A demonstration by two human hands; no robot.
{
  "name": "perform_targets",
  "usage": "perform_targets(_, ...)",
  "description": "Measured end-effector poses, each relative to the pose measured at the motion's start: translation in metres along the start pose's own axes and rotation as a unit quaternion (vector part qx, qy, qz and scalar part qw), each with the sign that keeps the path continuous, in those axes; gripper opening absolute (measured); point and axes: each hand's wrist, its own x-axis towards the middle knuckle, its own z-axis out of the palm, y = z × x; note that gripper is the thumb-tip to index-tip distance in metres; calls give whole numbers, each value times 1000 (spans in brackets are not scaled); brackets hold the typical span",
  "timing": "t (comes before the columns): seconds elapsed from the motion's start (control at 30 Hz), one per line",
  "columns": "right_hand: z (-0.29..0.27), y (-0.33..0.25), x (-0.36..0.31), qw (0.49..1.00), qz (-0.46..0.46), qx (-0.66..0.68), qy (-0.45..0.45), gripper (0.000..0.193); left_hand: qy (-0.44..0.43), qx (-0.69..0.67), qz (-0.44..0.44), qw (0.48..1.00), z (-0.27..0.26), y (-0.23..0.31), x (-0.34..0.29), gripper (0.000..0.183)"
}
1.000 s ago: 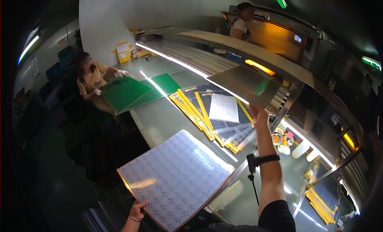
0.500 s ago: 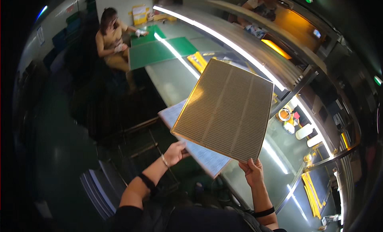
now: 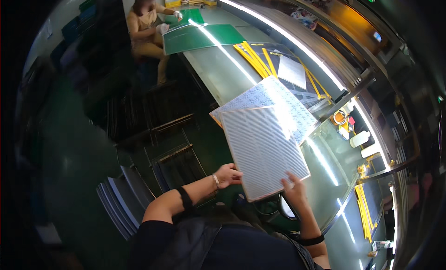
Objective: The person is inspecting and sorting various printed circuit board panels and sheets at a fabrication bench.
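The ribbed panel [image 3: 264,151], a pale rectangular sheet with fine parallel lines and a thin orange-brown edge, sits at the centre of the frame, held over the near edge of the long bench [image 3: 223,70]. The left hand [image 3: 228,175] comes in from the lower left on a bent forearm with a bracelet at the wrist and a dark band near the elbow; its fingers are curled onto the panel's lower left edge, gripping it. The right hand [image 3: 293,190] rises from the lower right, a dark band at its wrist, fingers spread up against the panel's bottom edge and pressing it. Just behind the panel, partly covered by it, a patterned sheet [image 3: 274,100] lies on the bench. Further up the bench lie yellow strips [image 3: 253,58] and a green mat [image 3: 200,38], where another person [image 3: 144,24] sits at the upper left of the frame.
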Motion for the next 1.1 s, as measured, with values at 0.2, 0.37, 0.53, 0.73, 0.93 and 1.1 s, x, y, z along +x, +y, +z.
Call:
perform_targets(0.2, 21, -67, -35, 942, -56, -293, -153, 65, 24, -9, 40, 999, 71, -16, -5, 29)
perform_targets(0.37, 10, -66, -33, 947, -56, -251, -194, 63, -16, -66, 42, 997, 79, -5, -22, 29)
perform_targets(0.53, 14, -47, -35, 932, -112, -286, -193, 54, -18, -75, 63, 995, 87, -15, -27, 37)
perform_targets(0.73, 24, -14, -47, 917, -200, -321, -124, 43, 13, -38, 76, 996, 94, -34, -23, 44)
perform_targets(0.93, 11, -24, -41, 927, -237, -259, -132, 20, 30, -15, 102, 994, 97, -41, -23, 48)
perform_targets(1.1, -3, -40, -27, 970, -120, -128, -166, 16, 68, 11, 136, 988, 113, -52, -34, 69)
